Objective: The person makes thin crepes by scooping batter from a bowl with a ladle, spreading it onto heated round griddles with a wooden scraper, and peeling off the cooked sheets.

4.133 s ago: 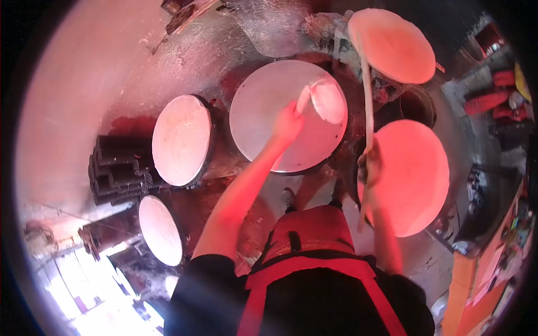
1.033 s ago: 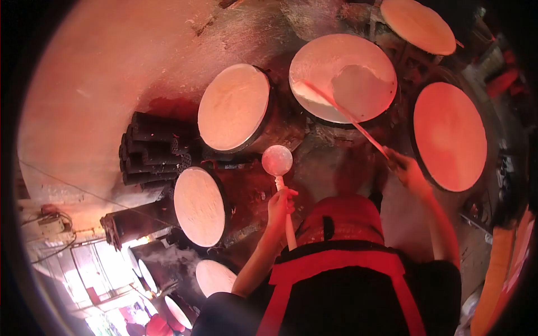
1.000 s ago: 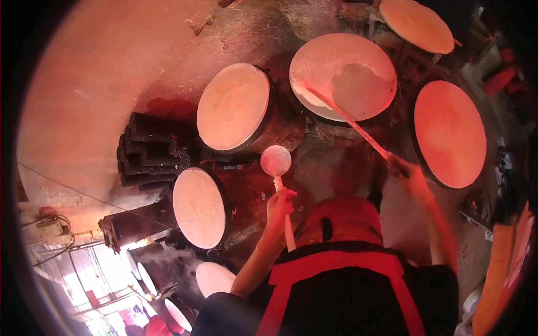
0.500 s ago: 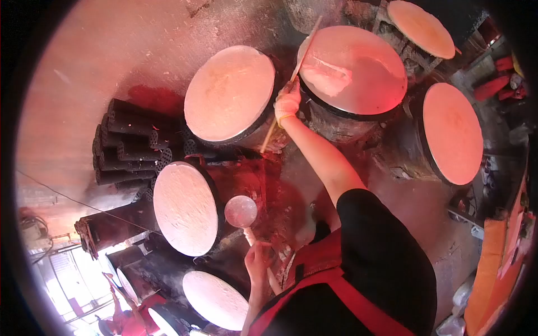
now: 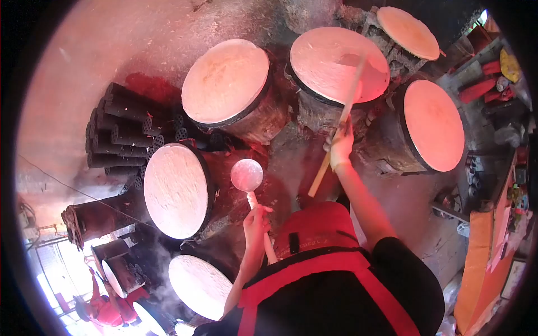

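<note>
My left hand (image 5: 256,224) is closed around the handle of a ladle (image 5: 246,175), whose round bowl points up and away from me. My right hand (image 5: 341,143) grips a long wooden stick (image 5: 350,101); its blurred far end lies over the top middle round griddle (image 5: 316,61). Pale batter covers most of that griddle, with a darker uncovered patch at its right. To the left stands a griddle (image 5: 225,81) coated with a pale sheet, and to the right another coated griddle (image 5: 434,125). A further pale-coated griddle (image 5: 175,191) sits left of the ladle.
Black perforated cylinders (image 5: 123,126) are stacked at the left by the wall. More coated griddles stand at the lower left (image 5: 200,287) and upper right (image 5: 408,32). Another person in red (image 5: 112,311) is at the far lower left. An orange-sided counter (image 5: 476,263) stands at the right.
My right hand and the stick have swung right from the griddle's left edge. Batter now covers more of the top middle griddle. The ladle remains in my left hand, slightly higher in view.
</note>
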A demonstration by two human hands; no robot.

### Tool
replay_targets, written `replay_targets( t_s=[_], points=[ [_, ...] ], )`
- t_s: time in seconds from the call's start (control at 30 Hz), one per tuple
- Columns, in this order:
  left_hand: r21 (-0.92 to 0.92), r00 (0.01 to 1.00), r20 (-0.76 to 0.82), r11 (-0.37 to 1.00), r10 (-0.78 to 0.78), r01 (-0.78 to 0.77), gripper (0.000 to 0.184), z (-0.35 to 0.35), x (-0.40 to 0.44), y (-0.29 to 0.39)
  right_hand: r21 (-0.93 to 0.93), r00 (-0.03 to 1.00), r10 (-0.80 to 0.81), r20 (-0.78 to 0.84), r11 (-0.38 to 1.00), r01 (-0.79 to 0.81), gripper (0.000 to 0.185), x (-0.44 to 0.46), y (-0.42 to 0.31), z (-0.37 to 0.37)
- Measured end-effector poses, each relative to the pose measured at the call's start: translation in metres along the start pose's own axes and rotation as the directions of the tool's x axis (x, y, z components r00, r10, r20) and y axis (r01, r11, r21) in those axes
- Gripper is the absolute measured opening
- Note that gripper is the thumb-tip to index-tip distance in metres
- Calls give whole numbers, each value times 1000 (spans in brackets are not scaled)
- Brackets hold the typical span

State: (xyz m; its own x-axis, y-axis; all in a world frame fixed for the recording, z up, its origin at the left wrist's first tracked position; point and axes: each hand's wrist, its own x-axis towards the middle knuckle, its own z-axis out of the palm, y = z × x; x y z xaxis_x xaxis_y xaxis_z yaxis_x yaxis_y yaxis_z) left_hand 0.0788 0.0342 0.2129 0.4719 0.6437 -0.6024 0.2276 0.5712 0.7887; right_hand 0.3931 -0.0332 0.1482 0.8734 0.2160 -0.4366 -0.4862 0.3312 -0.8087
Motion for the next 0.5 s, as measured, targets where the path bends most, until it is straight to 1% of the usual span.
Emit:
replay_targets(
  t_s=[0.07, 0.13, 0.17, 0.2, 0.3, 0.33, 0.4, 0.47, 0.5],
  points=[
    [-2, 999, -25, 1000, -24, 24, 28, 8, -10, 6, -6, 992, -49, -119, 999, 48, 46, 25, -6, 31],
    [-3, 999, -27, 999, -35, 35, 28, 9, -17, 4, -50, 999, 26, -29, 998, -27, 48, 25, -32, 81],
    [22, 999, -42, 1000, -13, 13, 28, 10, -19, 2, -78, 991, 73, 112, 995, -64, 48, 47, -17, 98],
    [14, 999, -42, 1000, -3, 4, 28, 12, -20, 2, -111, 961, 120, 250, 989, -95, 47, 67, 0, 106],
    [-2, 998, -63, 1000, -17, 17, 28, 7, -30, -1, -50, 965, 75, 253, 997, -64, 47, 68, 22, 90],
    [-10, 997, -71, 1000, -28, 28, 28, 6, -31, -2, -80, 980, 34, 197, 997, -18, 46, 56, 19, 74],
    [-28, 996, -85, 999, -37, 35, 28, 2, -29, -4, -77, 999, 32, -8, 997, -33, 47, 26, -5, 51],
    [-49, 994, -100, 998, -41, 37, 29, 0, -29, -11, -38, 998, -48, -49, 998, 46, 49, 26, 5, 50],
    [-13, 995, -97, 1000, -29, 28, 29, 2, -32, -11, -17, 994, -83, -75, 996, 82, 50, 24, 11, 51]
  ],
)
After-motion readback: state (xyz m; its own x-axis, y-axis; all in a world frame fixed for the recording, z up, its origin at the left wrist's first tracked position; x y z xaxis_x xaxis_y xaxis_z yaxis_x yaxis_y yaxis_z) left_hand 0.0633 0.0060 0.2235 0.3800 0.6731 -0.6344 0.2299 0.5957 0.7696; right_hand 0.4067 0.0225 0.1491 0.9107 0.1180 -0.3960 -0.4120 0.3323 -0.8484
